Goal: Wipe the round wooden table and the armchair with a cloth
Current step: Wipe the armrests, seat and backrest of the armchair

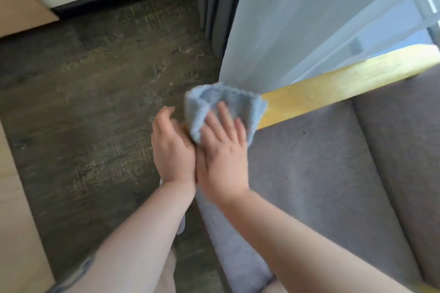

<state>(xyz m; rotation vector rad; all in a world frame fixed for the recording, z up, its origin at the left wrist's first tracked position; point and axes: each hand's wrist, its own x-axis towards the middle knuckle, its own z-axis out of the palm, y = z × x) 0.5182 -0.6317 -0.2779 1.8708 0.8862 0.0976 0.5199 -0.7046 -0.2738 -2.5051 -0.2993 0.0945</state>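
A light blue cloth (223,104) lies bunched over the near end of the armchair's yellow wooden armrest (333,91). My right hand (222,150) presses on the cloth with its fingers straight and spread. My left hand (172,145) rests against the left side of the armrest end, touching the right hand, its fingers loosely bent and holding nothing that I can see. The armchair's grey seat cushion (316,169) stretches to the right below the armrest. The round wooden table is out of view.
Dark wood-look floor (95,93) fills the left and centre. A sheer white curtain (297,19) and a grey drape (219,2) hang behind the armrest. Light wooden furniture edges (19,7) stand at the far left, with a black skirting board along the wall.
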